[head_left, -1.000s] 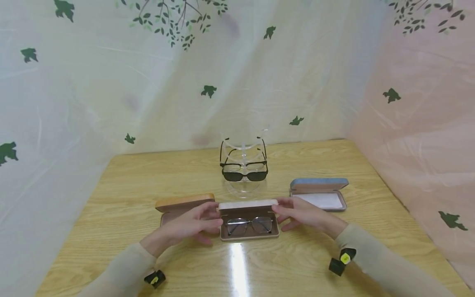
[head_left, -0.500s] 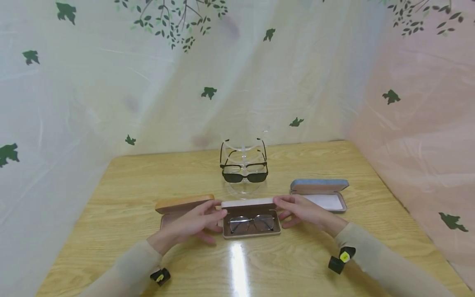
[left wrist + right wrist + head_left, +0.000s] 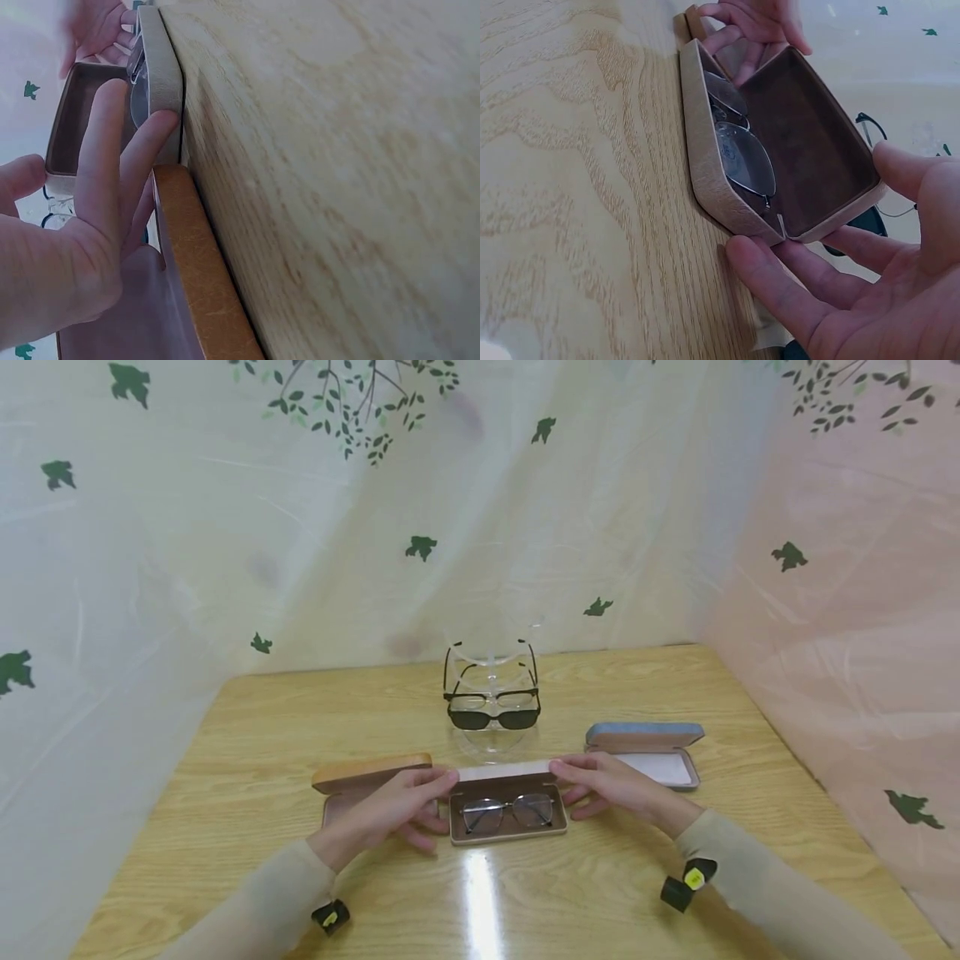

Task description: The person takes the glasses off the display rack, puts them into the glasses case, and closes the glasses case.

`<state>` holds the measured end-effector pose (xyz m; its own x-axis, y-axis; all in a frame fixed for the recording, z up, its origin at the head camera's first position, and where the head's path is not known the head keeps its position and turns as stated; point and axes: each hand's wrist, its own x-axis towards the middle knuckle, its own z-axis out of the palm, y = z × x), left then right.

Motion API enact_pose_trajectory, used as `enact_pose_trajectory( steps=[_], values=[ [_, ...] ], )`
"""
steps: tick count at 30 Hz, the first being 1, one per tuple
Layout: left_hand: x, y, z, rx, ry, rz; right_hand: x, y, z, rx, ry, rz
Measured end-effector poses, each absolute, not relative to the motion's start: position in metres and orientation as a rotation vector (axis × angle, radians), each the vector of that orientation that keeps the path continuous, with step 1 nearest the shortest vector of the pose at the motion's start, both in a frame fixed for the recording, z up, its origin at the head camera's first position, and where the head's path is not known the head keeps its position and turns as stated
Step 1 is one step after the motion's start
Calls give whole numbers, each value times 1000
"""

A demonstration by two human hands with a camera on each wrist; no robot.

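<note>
A glasses case [image 3: 510, 837] with a pale outside and brown lining stands with its lid up on the table; metal-framed eyeglasses [image 3: 508, 814] lie inside. My left hand [image 3: 393, 810] holds its left end, thumb at the lid's corner. In the left wrist view, two fingers [image 3: 101, 157] stretch along the case end. At the other end my right hand [image 3: 618, 789] holds it, thumb on the lid's corner; in the right wrist view its fingertips [image 3: 750, 255] touch the end of the base and the hinge area.
An orange case [image 3: 367, 770] with its lid up lies behind my left hand, partly hidden. Back right is a blue case [image 3: 645, 732], lid raised, with a white cloth [image 3: 656, 768] inside. A clear stand behind bears dark-framed eyeglasses [image 3: 491, 696] and sunglasses [image 3: 495, 720].
The pale case has shifted slightly right and a little away from me. My left hand has moved right, its thumb now on the lid's corner. My right hand has barely moved.
</note>
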<state>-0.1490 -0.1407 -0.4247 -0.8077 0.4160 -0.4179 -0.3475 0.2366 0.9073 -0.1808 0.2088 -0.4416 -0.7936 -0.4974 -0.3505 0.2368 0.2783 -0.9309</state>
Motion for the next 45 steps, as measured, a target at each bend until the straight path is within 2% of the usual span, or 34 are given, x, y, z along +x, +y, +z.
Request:
enact_pose_trajectory(
  steps=[45],
  values=[
    [-147,-149,-431,129,1823,1673,-177,214,-444,-291,1862,-1567]
  ],
)
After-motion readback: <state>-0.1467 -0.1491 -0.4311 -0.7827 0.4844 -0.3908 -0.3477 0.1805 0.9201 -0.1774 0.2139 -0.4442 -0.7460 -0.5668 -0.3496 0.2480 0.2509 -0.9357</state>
